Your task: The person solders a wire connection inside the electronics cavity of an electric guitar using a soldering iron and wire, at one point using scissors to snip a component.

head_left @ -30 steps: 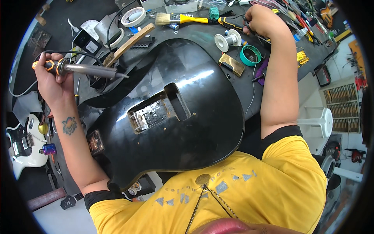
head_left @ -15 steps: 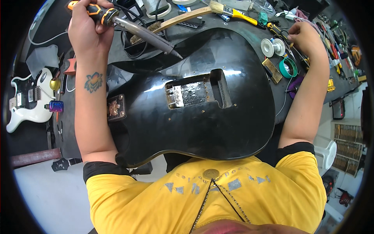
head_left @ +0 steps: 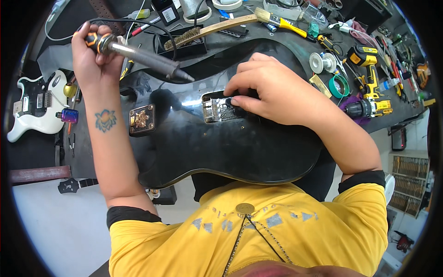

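Observation:
A black electric guitar body (head_left: 221, 152) lies back side up in front of me, with a metal neck plate (head_left: 142, 121) at its left end. My left hand (head_left: 94, 62) is closed round the orange and black handle of a soldering iron (head_left: 147, 61). The iron's tip hangs over the upper part of the body, left of my right hand. My right hand (head_left: 272, 90) reaches over the rectangular cavity (head_left: 213, 111), thumb and fingertips bent into it. Something small and dark shows at the thumb; I cannot make out what it is. The hand hides the cavity's right side.
Beyond the body lie a wooden-handled brush (head_left: 217, 27) and a yellow-handled paintbrush (head_left: 281, 23). To the right are a solder spool (head_left: 323, 62), a green tape ring (head_left: 339, 85) and a cordless drill (head_left: 369, 87). A white guitar body (head_left: 39, 106) lies left.
My right hand has come from the tools at the far right to the cavity. The soldering iron has shifted left, still in my left hand. The drill, hidden before by my right arm, shows now.

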Motion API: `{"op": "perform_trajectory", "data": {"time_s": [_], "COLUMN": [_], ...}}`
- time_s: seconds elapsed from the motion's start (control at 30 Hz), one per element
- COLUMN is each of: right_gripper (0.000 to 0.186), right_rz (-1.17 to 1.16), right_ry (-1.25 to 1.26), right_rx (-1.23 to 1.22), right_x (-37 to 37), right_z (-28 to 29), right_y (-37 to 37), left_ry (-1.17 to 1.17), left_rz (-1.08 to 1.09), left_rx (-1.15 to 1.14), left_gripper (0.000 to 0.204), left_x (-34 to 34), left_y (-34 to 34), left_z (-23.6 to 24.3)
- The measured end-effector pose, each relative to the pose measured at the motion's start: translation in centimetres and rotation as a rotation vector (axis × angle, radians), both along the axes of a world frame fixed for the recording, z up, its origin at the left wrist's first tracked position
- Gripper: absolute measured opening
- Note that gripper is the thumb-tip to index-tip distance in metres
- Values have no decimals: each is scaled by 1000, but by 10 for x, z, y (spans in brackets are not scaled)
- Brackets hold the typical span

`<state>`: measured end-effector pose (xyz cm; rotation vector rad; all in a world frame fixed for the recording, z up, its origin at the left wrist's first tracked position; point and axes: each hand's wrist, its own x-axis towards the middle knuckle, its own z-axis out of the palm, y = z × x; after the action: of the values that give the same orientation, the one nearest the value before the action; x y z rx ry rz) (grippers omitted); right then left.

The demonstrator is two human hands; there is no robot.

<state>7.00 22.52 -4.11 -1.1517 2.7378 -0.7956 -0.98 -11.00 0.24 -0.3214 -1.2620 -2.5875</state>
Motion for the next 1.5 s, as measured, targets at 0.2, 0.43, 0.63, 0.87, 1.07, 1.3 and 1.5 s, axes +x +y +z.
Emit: {"op": "perform_trajectory", "data": {"time_s": [0.2, 0.43, 0.63, 0.87, 1.07, 1.3, 1.5], "right_gripper": [14, 15, 11, 12, 21, 24, 25], "right_rz": [91, 76, 90, 123, 19, 42, -12], "right_ry": [22, 29, 93, 172, 221, 228, 212], "right_rx": [-82, -38, -112, -174, -172, -136, -135], "right_x": [-4, -6, -6, -9, -8, -8, -8], "right_z": [-17, -19, -25, -32, -41, -41, -39], "right_y": [-9, -12, -14, -15, -18, -18, -16], "left_ry": [-37, -61, -51, -64, -91, -13, 140], "left_rz": [-6, -68, -125, -188, -185, -90, -192], "left_rx": [43, 61, 42, 37, 51, -79, -235], "left_gripper": [21, 21, 20, 19, 20, 22, 22], "left_x": [13, 18, 14, 15, 13, 18, 11], "left_y": [1, 1, -5, -4, -5, 10, 30], "left_z": [-24, -29, -34, -30, -32, -23, 4]}}
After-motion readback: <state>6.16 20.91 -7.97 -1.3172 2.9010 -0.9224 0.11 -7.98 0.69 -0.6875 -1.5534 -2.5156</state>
